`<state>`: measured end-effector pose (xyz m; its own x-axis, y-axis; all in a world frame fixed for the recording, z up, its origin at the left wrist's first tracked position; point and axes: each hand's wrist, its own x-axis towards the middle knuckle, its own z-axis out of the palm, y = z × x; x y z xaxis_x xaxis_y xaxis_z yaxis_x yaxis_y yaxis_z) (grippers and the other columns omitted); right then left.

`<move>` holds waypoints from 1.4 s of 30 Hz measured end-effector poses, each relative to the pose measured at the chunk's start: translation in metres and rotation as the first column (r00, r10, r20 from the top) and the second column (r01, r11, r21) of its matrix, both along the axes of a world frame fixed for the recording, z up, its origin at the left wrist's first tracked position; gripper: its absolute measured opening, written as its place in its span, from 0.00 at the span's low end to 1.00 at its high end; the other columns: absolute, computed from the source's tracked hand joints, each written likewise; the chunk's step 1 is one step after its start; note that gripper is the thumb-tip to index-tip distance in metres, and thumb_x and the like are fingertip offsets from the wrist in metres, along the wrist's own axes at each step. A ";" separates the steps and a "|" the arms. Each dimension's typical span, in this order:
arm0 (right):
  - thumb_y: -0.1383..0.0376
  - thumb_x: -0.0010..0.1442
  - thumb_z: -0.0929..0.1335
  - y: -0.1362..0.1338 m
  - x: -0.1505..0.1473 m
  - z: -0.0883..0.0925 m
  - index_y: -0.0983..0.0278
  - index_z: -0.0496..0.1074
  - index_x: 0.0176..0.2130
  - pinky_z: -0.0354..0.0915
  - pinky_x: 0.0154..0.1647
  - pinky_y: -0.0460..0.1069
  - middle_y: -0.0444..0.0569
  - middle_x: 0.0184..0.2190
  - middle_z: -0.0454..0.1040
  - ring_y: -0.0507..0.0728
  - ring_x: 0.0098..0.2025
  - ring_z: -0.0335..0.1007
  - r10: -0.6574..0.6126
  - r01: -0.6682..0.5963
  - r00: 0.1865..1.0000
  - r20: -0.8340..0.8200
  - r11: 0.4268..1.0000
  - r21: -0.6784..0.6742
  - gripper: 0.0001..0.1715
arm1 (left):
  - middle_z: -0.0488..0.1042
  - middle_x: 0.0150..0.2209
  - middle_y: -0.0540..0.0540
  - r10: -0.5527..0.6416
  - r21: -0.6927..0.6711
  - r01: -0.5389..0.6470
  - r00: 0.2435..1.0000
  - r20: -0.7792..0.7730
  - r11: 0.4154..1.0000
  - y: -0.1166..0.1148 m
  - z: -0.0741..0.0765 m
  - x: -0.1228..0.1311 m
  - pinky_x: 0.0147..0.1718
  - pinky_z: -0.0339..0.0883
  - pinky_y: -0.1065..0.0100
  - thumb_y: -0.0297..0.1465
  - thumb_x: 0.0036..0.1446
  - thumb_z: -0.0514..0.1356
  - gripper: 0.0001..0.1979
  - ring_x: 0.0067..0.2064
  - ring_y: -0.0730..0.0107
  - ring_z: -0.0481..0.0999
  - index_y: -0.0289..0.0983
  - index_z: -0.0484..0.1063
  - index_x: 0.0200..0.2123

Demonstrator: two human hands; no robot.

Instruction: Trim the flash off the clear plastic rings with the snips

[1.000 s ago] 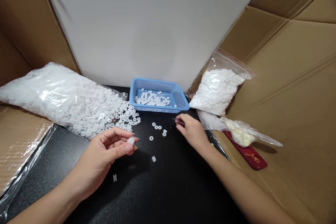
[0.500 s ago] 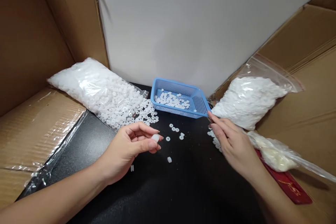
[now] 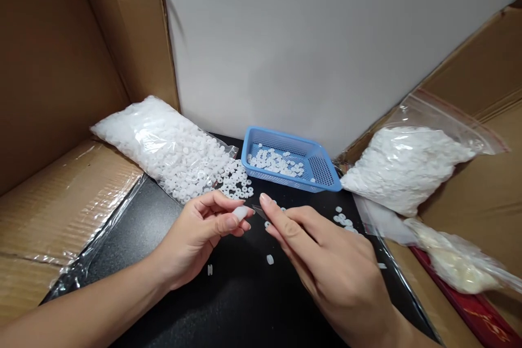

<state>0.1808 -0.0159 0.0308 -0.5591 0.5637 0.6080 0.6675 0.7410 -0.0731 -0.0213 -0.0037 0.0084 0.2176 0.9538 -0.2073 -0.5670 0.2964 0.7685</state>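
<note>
My left hand (image 3: 196, 234) is closed in a pinch on a small white plastic piece (image 3: 240, 212) held between thumb and fingertips above the black mat (image 3: 163, 283). My right hand (image 3: 326, 261) lies just to the right of it, fingers pressed together on a thin pointed tool (image 3: 256, 209) that looks like tweezers. The tool's tip almost touches the white piece. Loose white rings (image 3: 236, 187) lie on the mat just beyond both hands. One ring (image 3: 269, 259) sits below my right index finger.
A blue mesh basket (image 3: 291, 186) holding several white rings stands behind the hands. A large clear bag of rings (image 3: 163, 147) lies at left, a bag of white parts (image 3: 403, 168) and a smaller bag (image 3: 452, 261) at right. Cardboard walls (image 3: 61, 65) enclose the mat.
My right hand came back from beside the bag on the right to the middle and now meets my left hand. The left hand has kept its pinch on the white piece.
</note>
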 end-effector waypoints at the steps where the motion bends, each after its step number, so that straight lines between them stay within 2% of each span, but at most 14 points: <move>1: 0.70 0.72 0.63 0.000 0.000 0.000 0.66 0.66 0.66 0.67 0.29 0.46 0.49 0.32 0.79 0.53 0.31 0.75 -0.006 0.006 1.000 0.007 1.000 0.002 0.25 | 0.84 0.29 0.49 0.005 0.007 -0.005 1.000 0.003 1.000 0.000 -0.001 0.000 0.33 0.74 0.79 0.29 0.41 0.79 0.11 0.30 0.76 0.81 0.36 0.83 0.28; 6: 0.69 0.73 0.62 0.000 -0.001 0.002 0.68 0.71 0.60 0.65 0.28 0.46 0.50 0.33 0.81 0.52 0.31 0.76 0.006 -0.009 0.999 0.036 0.998 0.066 0.20 | 0.84 0.30 0.50 0.042 0.047 -0.042 0.999 0.011 0.998 0.001 0.000 0.000 0.33 0.75 0.79 0.27 0.39 0.79 0.11 0.30 0.76 0.82 0.37 0.82 0.27; 10: 0.70 0.73 0.63 0.002 -0.002 0.000 0.69 0.72 0.59 0.63 0.28 0.47 0.49 0.33 0.82 0.52 0.30 0.76 0.016 -0.018 1.000 0.018 0.995 0.094 0.18 | 0.83 0.30 0.51 0.039 0.098 -0.040 0.999 0.015 0.994 0.001 0.001 -0.001 0.35 0.76 0.79 0.26 0.38 0.79 0.12 0.31 0.76 0.82 0.37 0.82 0.26; 17: 0.69 0.72 0.64 0.003 -0.004 -0.005 0.68 0.72 0.60 0.62 0.24 0.48 0.48 0.32 0.81 0.53 0.28 0.75 0.029 -0.031 0.999 0.033 0.996 0.089 0.20 | 0.82 0.28 0.51 0.059 0.142 -0.054 0.998 -0.029 0.988 0.000 -0.001 -0.001 0.33 0.75 0.78 0.24 0.41 0.78 0.10 0.30 0.75 0.81 0.37 0.82 0.27; 22: 0.71 0.71 0.64 0.003 -0.005 -0.007 0.70 0.70 0.62 0.66 0.27 0.48 0.51 0.34 0.82 0.55 0.32 0.78 0.033 -0.035 0.999 0.025 0.997 0.063 0.22 | 0.82 0.27 0.50 0.054 0.151 -0.046 0.997 -0.049 0.987 -0.001 -0.001 -0.001 0.32 0.74 0.78 0.24 0.41 0.78 0.09 0.30 0.75 0.80 0.37 0.82 0.26; 30: 0.70 0.72 0.63 0.003 -0.006 -0.007 0.70 0.73 0.60 0.69 0.30 0.46 0.52 0.34 0.82 0.53 0.32 0.78 0.043 -0.043 0.999 0.002 0.998 0.036 0.20 | 0.80 0.26 0.51 0.077 0.186 -0.059 0.993 -0.090 0.981 -0.001 -0.004 -0.002 0.32 0.72 0.76 0.25 0.40 0.78 0.10 0.30 0.76 0.78 0.37 0.82 0.27; 42: 0.71 0.72 0.63 0.003 -0.008 -0.006 0.71 0.73 0.58 0.67 0.30 0.46 0.51 0.33 0.82 0.52 0.31 0.76 0.056 -0.055 0.998 -0.016 0.998 0.037 0.19 | 0.80 0.26 0.52 0.058 0.197 -0.040 0.994 -0.087 0.980 -0.003 -0.005 -0.002 0.31 0.72 0.77 0.25 0.41 0.78 0.09 0.29 0.77 0.77 0.37 0.82 0.27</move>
<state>0.1727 -0.0133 0.0244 -0.5787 0.5093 0.6370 0.6240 0.7794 -0.0562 -0.0234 -0.0066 0.0030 0.1580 0.9869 -0.0339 -0.5013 0.1098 0.8583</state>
